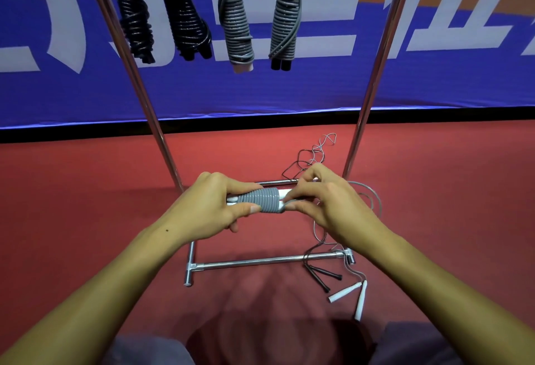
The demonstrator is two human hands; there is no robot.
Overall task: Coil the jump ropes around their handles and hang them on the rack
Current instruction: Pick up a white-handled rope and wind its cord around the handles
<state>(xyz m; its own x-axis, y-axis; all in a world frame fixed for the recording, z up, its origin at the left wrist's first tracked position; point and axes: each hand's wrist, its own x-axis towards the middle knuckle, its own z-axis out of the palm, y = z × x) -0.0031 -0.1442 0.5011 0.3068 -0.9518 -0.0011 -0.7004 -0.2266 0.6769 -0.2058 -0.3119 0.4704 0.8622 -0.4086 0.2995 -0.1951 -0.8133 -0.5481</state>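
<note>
The red floor [86,190] carries a chrome rack [269,261], whose base bars rest on it and whose two uprights rise toward the top of the view. Four coiled jump ropes hang from the rack: two black bundles [162,14] on the left and two grey bundles [260,20] on the right. On the floor beside the rack's right foot lie a black-handled rope [321,276] and a white-handled rope [351,295], their thin cords tangled loosely and trailing back between the uprights.

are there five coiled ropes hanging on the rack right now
No, four hang there: two black ropes and two grey ropes.
</note>
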